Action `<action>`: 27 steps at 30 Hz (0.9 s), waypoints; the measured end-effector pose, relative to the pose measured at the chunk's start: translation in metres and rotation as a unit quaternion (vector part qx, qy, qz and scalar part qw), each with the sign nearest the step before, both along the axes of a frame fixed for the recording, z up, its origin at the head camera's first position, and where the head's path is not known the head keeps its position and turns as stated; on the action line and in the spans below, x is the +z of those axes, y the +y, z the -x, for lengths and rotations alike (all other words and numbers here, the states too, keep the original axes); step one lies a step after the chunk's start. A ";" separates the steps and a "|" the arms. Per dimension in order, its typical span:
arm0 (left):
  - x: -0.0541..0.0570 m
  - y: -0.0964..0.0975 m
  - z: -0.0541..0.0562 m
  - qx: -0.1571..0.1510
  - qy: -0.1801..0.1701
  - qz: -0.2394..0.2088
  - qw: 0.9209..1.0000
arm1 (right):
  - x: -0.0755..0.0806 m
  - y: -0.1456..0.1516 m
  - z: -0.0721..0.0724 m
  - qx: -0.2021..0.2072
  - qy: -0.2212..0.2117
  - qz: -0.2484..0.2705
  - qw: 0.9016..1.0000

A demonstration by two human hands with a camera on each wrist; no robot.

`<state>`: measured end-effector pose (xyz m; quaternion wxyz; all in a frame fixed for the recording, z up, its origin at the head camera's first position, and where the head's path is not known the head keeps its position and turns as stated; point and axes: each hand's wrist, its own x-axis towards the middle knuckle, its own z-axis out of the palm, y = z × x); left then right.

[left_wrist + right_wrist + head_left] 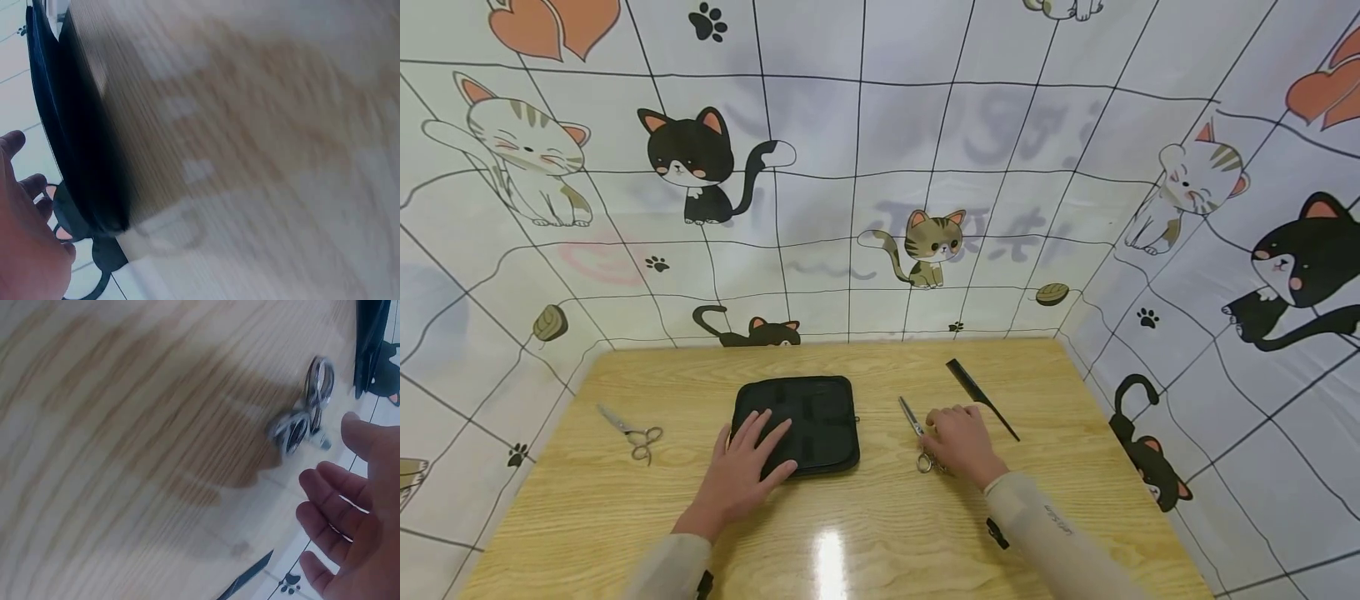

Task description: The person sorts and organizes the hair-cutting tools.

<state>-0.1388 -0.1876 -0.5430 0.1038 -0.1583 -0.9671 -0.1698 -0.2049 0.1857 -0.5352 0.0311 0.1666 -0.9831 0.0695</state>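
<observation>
A flat black zippered case (820, 421) lies on the wooden table, left of the middle. My left hand (737, 479) is over its near left part, fingers spread and fairly straight. Metal scissors (912, 414) lie to the right of the case, with their blades pointing away from me. Beside their handles is my right hand (961, 442), which covers part of one finger ring. In the right wrist view its fingers (328, 494) are loosely bent and hold nothing, with the thumb close to the scissors (308, 415).
A black tail comb (972, 386) lies just beyond my right hand, slanting toward the right edge. Another pair of scissors (634, 433) rests at the far left of the table (880, 525). A cat-print cloth (820, 125) stands around the back and sides.
</observation>
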 end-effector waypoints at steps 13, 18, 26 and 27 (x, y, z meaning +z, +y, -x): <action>-0.003 0.024 0.005 -0.021 -0.022 -0.008 1.000 | 0.002 -0.021 -0.001 -0.040 -0.028 0.002 0.999; -0.005 0.029 0.006 -0.023 -0.033 -0.004 0.999 | 0.001 -0.024 0.003 -0.063 -0.071 0.016 0.995; -0.007 0.036 0.007 -0.033 -0.031 -0.001 0.999 | 0.006 -0.028 0.010 -0.062 -0.130 0.025 0.989; -0.007 0.038 0.007 -0.035 -0.032 0.000 0.999 | 0.007 -0.028 0.010 -0.058 -0.133 0.023 0.989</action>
